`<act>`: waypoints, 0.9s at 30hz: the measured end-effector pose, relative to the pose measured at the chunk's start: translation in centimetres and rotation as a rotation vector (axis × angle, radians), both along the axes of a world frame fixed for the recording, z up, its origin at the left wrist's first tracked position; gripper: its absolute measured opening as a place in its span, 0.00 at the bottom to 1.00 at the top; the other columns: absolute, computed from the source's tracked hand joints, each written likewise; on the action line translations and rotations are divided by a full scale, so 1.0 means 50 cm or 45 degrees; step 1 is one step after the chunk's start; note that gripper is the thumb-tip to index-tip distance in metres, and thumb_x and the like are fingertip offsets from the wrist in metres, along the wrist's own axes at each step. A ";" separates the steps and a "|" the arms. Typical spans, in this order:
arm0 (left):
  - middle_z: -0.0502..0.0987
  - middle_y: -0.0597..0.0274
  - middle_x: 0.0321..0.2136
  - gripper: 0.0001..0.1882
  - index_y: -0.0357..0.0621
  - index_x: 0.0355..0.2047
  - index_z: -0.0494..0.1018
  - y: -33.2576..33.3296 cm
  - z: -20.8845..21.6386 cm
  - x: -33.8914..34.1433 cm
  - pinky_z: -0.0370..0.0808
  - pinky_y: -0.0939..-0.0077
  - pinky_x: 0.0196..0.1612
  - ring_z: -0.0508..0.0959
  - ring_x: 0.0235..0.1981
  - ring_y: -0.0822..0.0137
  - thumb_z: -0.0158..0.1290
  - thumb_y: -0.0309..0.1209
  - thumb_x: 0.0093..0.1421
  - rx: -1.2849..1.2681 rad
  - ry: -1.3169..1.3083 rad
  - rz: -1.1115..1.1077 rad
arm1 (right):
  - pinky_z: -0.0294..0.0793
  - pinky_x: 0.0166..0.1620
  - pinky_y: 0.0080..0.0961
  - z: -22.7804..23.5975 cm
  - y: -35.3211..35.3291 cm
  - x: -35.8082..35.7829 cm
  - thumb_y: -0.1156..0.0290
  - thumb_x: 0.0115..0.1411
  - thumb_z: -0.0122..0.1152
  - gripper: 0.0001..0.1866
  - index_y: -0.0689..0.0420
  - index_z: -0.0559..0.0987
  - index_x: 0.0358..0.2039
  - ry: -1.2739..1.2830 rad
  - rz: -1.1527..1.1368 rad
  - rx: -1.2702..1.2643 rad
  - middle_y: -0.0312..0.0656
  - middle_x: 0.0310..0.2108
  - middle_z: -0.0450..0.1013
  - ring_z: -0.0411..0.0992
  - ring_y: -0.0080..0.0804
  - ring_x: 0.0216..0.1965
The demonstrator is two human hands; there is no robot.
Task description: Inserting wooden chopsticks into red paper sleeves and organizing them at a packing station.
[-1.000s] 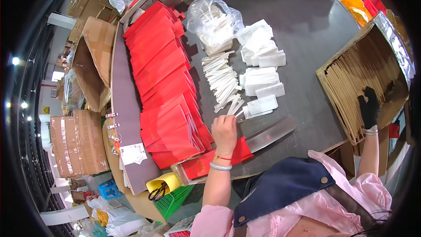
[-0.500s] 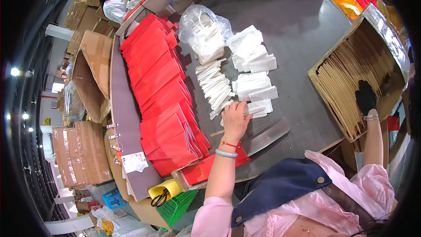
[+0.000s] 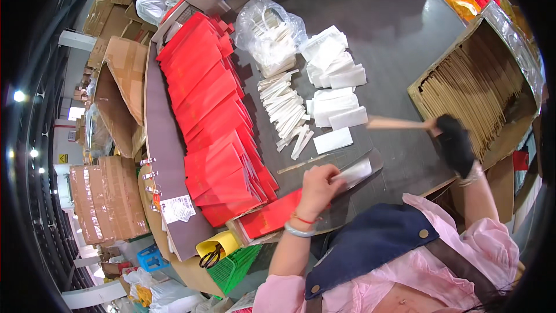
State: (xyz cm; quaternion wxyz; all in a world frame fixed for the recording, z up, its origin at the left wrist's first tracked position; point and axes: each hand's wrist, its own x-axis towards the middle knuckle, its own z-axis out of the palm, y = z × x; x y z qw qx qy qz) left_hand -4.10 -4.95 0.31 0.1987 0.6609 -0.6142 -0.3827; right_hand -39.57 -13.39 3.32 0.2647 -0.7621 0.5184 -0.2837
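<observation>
- The left hand (image 3: 317, 188) was bare and curled over a white slip (image 3: 354, 172), its fingers pinching the slip's near end against the clear plastic sheet (image 3: 370, 162) lying on the dark table (image 3: 394, 29).
- Just under and to the left of those fingers lay a red envelope (image 3: 272, 215) on the table edge; the slip pointed away from it toward the right.
- The right hand (image 3: 454, 144), in a black glove, was closed around one end of a thin brown strip (image 3: 399, 123), which reached out leftward from the fingers, held level above the table.
- Just beyond the right fingers stood an open carton of brown strips (image 3: 480, 81), packed on edge and mostly full.
- Ahead of the left fingers lay loose white slips (image 3: 333, 104) and a fanned row of narrow white pieces (image 3: 286, 107), with a clear bag of more (image 3: 269, 29) farther off.
- To the left of the left fingers, a long overlapping row of red envelopes (image 3: 208, 110) ran along the table, which reads as a large finished share.
- Judging by the full carton and the many white slips unused, plenty of work was left; one piece was in hand at the time.
</observation>
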 end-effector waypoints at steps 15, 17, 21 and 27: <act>0.71 0.57 0.49 0.39 0.41 0.54 0.70 0.103 -0.018 -0.011 0.64 0.56 0.55 0.67 0.51 0.50 0.70 0.36 0.38 -0.427 -0.466 0.024 | 0.73 0.34 0.35 -0.176 0.001 0.205 0.76 0.47 0.68 0.08 0.55 0.81 0.30 0.098 0.609 -0.287 0.46 0.29 0.74 0.73 0.44 0.30; 0.71 0.57 0.50 0.41 0.41 0.55 0.69 0.102 -0.023 -0.014 0.64 0.57 0.55 0.67 0.51 0.51 0.70 0.35 0.39 -0.408 -0.509 0.017 | 0.73 0.35 0.35 -0.211 0.019 0.219 0.75 0.47 0.68 0.07 0.56 0.81 0.29 -0.084 0.443 -0.006 0.47 0.30 0.74 0.73 0.44 0.31; 0.70 0.55 0.50 0.38 0.42 0.56 0.68 0.070 -0.028 -0.027 0.64 0.56 0.54 0.67 0.51 0.50 0.67 0.33 0.43 -0.437 -0.470 -0.036 | 0.72 0.44 0.36 -0.172 0.090 0.345 0.69 0.48 0.69 0.18 0.58 0.75 0.39 -0.319 0.659 0.500 0.49 0.37 0.72 0.72 0.47 0.41; 0.70 0.55 0.41 0.18 0.52 0.36 0.74 0.051 0.036 0.001 0.69 0.55 0.45 0.70 0.45 0.51 0.60 0.24 0.42 -0.232 -0.527 -0.437 | 0.63 0.54 0.41 -0.066 0.046 0.296 0.50 0.40 0.72 0.34 0.53 0.75 0.46 0.266 0.732 -0.141 0.44 0.43 0.73 0.71 0.42 0.47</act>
